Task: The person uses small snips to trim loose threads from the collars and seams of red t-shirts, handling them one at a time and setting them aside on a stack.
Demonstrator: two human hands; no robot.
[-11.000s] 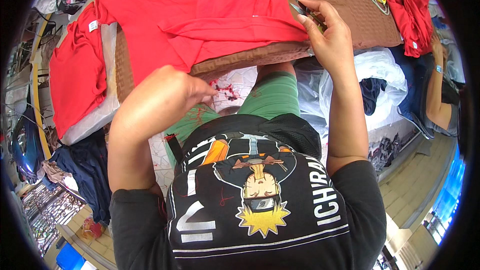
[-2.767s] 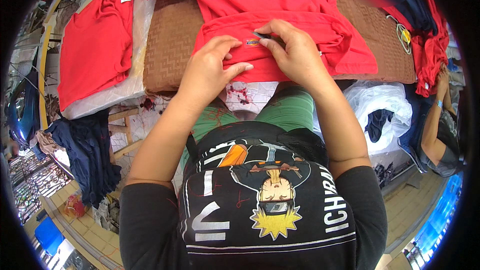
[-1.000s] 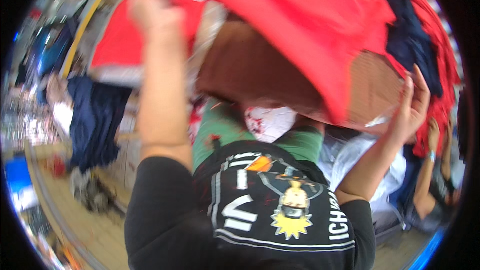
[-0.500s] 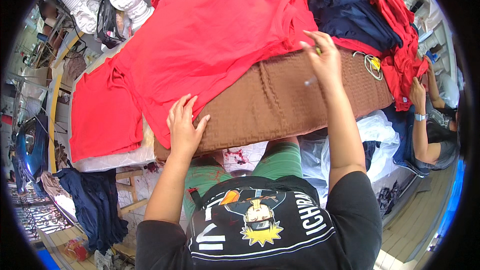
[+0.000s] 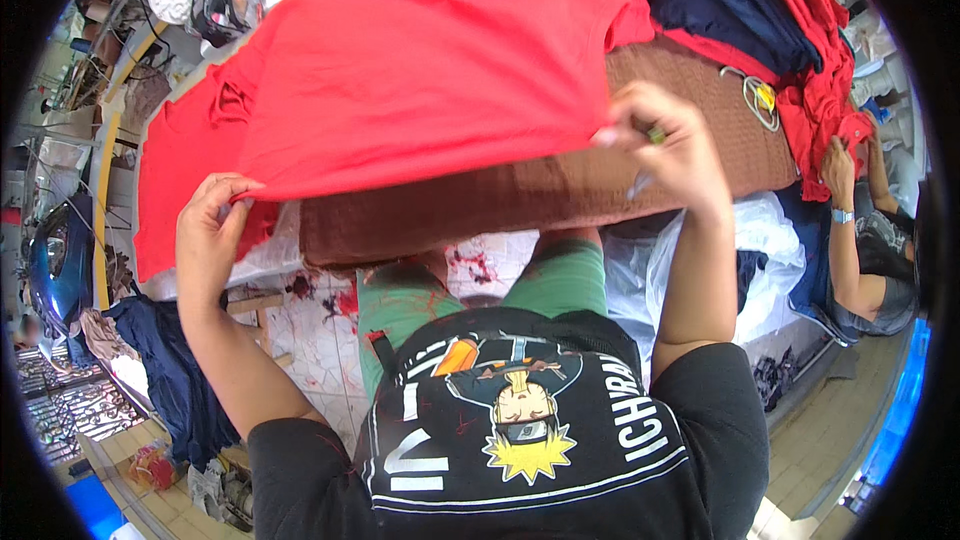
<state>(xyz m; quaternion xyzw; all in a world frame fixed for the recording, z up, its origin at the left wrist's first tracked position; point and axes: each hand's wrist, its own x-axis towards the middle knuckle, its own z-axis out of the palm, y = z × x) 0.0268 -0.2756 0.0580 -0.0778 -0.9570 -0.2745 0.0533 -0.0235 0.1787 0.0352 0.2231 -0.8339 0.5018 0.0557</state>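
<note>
A large red shirt (image 5: 430,70) is drawn taut toward me, its near edge lifted above a brown patterned padded surface (image 5: 400,212). My left hand (image 5: 214,215) is closed in a pinch on the near left corner of that edge. At the right end of the edge, my right hand (image 5: 668,135) is closed on the cloth and is partly blurred. A small slim tool (image 5: 655,133) with a dark yellow-green part and a greyish tip is also tucked in the right hand; its exact kind is unclear.
More red cloth (image 5: 175,175) lies at the left, with navy garments (image 5: 725,15) at the far right. A pale cord with a yellow piece (image 5: 765,98) rests on the brown surface. Beyond it, another person's hands (image 5: 840,165) hold red fabric. Clear plastic (image 5: 765,245) hangs below.
My left hand has moved left and down and taken hold of the shirt's corner. My right hand has come down onto its other end. The near edge is now raised and stretched straight.
</note>
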